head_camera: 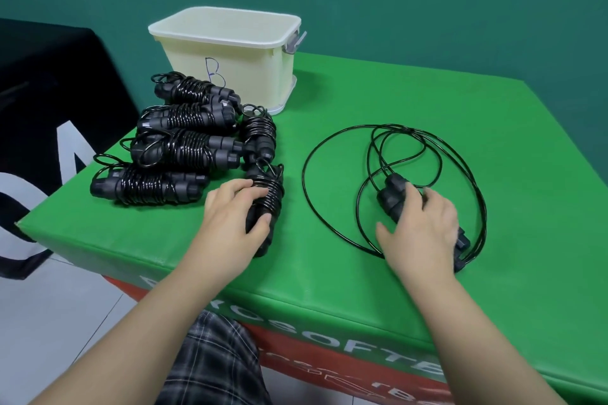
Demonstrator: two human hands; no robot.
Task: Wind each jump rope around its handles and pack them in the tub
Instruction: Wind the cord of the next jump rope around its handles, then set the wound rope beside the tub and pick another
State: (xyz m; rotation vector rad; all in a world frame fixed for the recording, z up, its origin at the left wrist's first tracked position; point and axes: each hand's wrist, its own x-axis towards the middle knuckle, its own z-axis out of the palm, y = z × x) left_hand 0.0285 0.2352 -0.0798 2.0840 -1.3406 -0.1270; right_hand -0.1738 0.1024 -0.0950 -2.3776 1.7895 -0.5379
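Closest in, the left hand (235,212) has its grip curled round a wound jump rope (265,207) lying on the green tabletop (329,273). The right hand (424,227) rests fingers-down on the handles of an unwound rope (388,197), grip clamped loosely over them, cord looping all around. Further back sit five more wound bundles (177,148), then the cream tub (230,52) marked B.

Left hand (237,210) grips wound rope (268,197); right hand (424,223) holds handles (393,196).
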